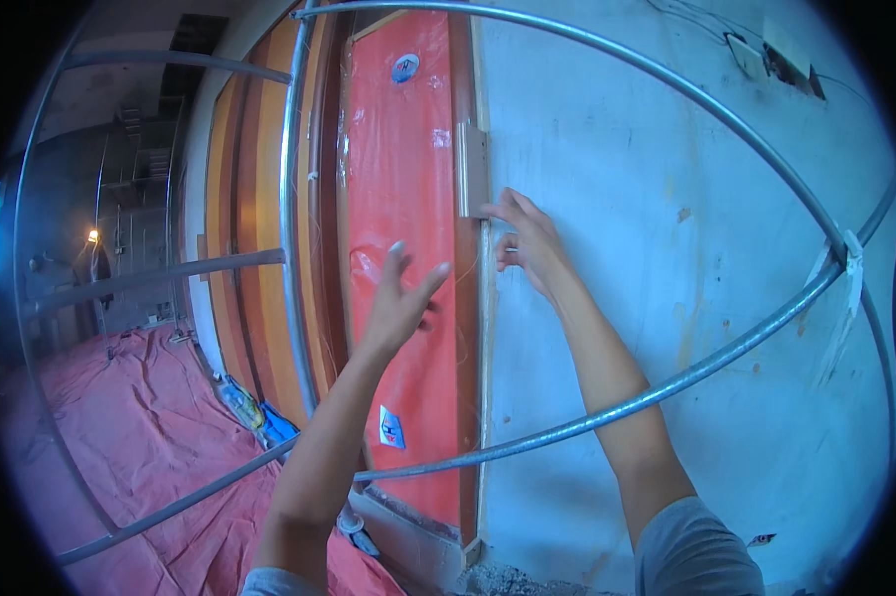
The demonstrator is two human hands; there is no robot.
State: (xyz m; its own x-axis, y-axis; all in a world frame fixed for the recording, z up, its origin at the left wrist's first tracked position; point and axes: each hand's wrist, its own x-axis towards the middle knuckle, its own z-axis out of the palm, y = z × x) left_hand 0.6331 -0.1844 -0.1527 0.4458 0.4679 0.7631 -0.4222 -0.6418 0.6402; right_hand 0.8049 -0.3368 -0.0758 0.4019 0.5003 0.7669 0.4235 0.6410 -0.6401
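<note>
My left hand [404, 306] is raised in front of a door covered in red plastic film [400, 189]. Its fingers are spread and hold nothing. At the door frame's right edge, a short, flat, grey-beige piece with lengthwise ridges [472, 171], like a bit of moulding, stands upright against the wall. My right hand [529, 240] is just below and right of it, fingers apart and partly bent. One fingertip is at the piece's lower corner; whether it touches cannot be made out. The brown door frame [465, 328] runs down between my hands.
Metal scaffold tubes [567, 429] surround me, one crossing low in front of the door and another rising at left [289, 199]. A bluish-white wall [686, 258] fills the right side. Wrinkled red sheeting [150, 427] covers the floor below left, beside orange-brown wood panels [261, 219].
</note>
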